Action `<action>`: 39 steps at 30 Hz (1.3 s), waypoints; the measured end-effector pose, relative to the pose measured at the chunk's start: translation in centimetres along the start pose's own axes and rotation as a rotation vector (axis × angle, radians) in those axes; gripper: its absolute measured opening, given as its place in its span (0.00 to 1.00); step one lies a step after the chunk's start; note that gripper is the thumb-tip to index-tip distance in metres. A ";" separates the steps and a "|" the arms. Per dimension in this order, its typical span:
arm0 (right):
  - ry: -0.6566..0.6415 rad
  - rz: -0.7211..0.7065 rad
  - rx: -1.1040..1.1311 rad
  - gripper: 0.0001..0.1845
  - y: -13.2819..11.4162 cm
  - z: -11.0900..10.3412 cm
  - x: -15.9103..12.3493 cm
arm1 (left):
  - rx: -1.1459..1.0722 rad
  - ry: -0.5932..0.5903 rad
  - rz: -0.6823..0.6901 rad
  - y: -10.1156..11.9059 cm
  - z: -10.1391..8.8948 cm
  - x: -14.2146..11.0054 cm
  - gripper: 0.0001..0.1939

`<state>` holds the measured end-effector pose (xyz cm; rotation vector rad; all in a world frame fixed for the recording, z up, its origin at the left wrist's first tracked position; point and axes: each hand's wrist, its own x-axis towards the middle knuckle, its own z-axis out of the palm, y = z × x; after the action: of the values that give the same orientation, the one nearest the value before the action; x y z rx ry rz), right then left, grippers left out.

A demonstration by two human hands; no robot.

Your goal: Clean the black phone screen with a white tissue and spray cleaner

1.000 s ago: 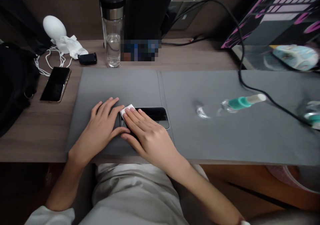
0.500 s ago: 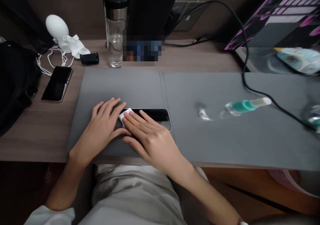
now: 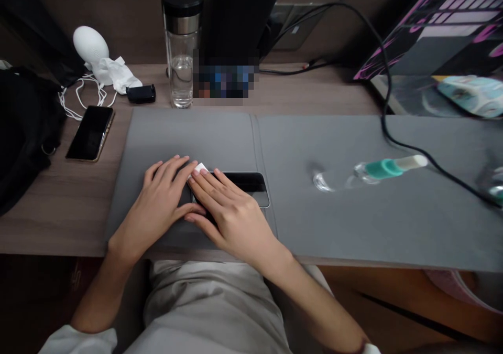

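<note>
The right hand (image 3: 236,212) reaches in over the near edge of the surface (image 3: 43,202), palm down and low, its fingers stretched out and close together, angled toward the far left, with the thumb held apart. Their tips lie flat on a small white pad (image 3: 200,167), pressing it from above rather than closing around it; just a corner of the pad shows past them. The left hand (image 3: 155,199) arches over the mat with its fingers slightly spread, the forefinger at the left end of a phone (image 3: 249,183) and the thumb across its near left corner. The phone lies face up on the left part of the grey mat (image 3: 334,217), its long sides roughly in line with the surface's near edge. It has a thin pale rim and rounded corners; its glass is black along the far side, with a greyish sheen nearer the person.
</note>
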<state>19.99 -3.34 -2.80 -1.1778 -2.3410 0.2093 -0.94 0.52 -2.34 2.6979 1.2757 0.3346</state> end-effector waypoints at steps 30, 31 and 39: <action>0.183 -0.076 -0.079 0.20 3.5 -3.2 -5.5 | 0.017 -0.071 -0.018 1.0 -0.7 0.1 0.40; 0.200 -0.061 -0.067 0.20 3.7 -3.3 -5.8 | 0.020 -0.072 -0.018 1.0 -0.7 0.1 0.40; 0.311 -0.038 -0.069 0.19 4.0 -2.6 -6.1 | 0.013 -0.064 -0.025 1.1 -0.8 0.1 0.40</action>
<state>27.15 -5.97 -4.21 -1.1085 -2.1082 -0.0658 -0.22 -0.09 -1.30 2.6775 1.2967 0.2358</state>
